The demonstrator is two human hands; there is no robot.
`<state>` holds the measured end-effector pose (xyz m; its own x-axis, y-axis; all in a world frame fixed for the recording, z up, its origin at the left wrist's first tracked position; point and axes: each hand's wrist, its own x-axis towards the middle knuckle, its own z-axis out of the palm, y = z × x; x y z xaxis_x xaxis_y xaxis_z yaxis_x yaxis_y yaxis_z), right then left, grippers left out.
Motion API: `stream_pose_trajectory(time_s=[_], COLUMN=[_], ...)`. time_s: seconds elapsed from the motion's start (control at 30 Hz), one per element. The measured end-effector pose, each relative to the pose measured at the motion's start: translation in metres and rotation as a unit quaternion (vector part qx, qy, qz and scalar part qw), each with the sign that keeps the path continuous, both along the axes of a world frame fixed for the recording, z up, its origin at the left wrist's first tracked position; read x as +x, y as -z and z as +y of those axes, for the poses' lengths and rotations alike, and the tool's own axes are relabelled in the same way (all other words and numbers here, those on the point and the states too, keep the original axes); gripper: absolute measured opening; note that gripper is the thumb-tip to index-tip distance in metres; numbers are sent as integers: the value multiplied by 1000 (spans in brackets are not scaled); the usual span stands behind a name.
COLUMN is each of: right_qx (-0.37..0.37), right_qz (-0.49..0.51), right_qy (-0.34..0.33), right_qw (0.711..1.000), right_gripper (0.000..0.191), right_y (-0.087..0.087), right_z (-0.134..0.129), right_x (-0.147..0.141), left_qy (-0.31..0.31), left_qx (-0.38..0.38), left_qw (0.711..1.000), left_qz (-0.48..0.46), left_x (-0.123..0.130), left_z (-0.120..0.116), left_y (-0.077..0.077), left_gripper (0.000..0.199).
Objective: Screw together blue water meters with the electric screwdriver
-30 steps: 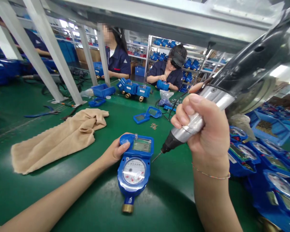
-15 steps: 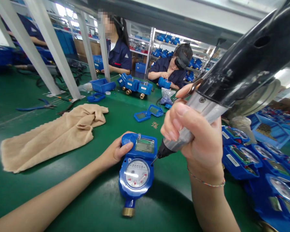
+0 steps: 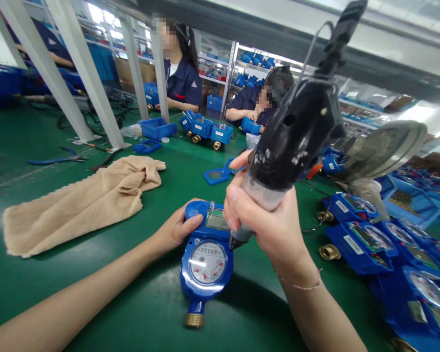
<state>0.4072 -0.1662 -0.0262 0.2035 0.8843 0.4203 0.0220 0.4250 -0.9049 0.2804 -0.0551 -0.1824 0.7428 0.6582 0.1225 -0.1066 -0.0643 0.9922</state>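
A blue water meter (image 3: 207, 264) with a round dial, a small display and a brass threaded end lies on the green table in front of me. My left hand (image 3: 181, 226) grips its upper left corner, thumb pressed on the round blue cap. In my right hand (image 3: 264, 215) is an electric screwdriver (image 3: 289, 132) with a black body and grey front, fingers wrapped round the grey part. It leans to the upper right, and its black nose meets the meter's right edge beside the dial. The bit's tip is hidden there. My fingers cover part of the display.
A beige cloth (image 3: 84, 205) lies left, with blue-handled pliers (image 3: 56, 159) behind it. Blue meter covers (image 3: 216, 176) and assembled meters (image 3: 201, 128) are further back. Several opened meters (image 3: 359, 244) crowd the right side. Two co-workers (image 3: 181, 73) sit across; white posts (image 3: 84, 73) stand left.
The screwdriver has swung more upright and moved left and down, its nose now against the meter's edge. My right hand went with it. My left hand and the meter have barely moved.
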Motion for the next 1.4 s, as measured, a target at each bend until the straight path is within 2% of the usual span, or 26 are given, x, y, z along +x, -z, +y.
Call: stream_pose_trajectory(time_s=[0.13, 0.27, 0.47, 0.63, 0.7, 0.93, 1.07, 1.3, 1.4], right_qx=[-28, -2, 32, -25, -33, -1, 21, 8, 26], right_qz=[-39, -47, -15, 51, 71, 60, 50, 71, 63], right_qy=[50, 94, 123, 21, 6, -25, -97, -132, -115], right_qw=[998, 994, 992, 998, 997, 998, 994, 989, 991], right_gripper=[28, 23, 27, 22, 20, 18, 16, 18, 18], right_y=[11, 21, 38, 32, 28, 33, 31, 23, 5], right_z=[-9, -14, -11, -11, -13, -12, -8, -6, -8], right_x=[-5, -1, 2, 2, 2, 8, 14, 15, 14], left_qy=[-1, 10, 18, 23, 27, 43, 42, 25, 18], left_qx=[19, 16, 6, -8, -20, -37, -28, -21, -24], left_qw=[1000, 1000, 1000, 999, 999, 997, 998, 998, 998], left_qz=[-10, -8, -17, -35, -43, -44, -42, -51, -62], left_x=[0, 1, 3, 5, 5, 5, 4, 5, 6], left_z=[3, 4, -1, -2, -2, -3, -3, 0, 0], left_y=[3, 1, 3, 4, 3, 0, 0, 7, 11], left_gripper=[47, 51, 52, 52, 54, 53, 54, 54, 56])
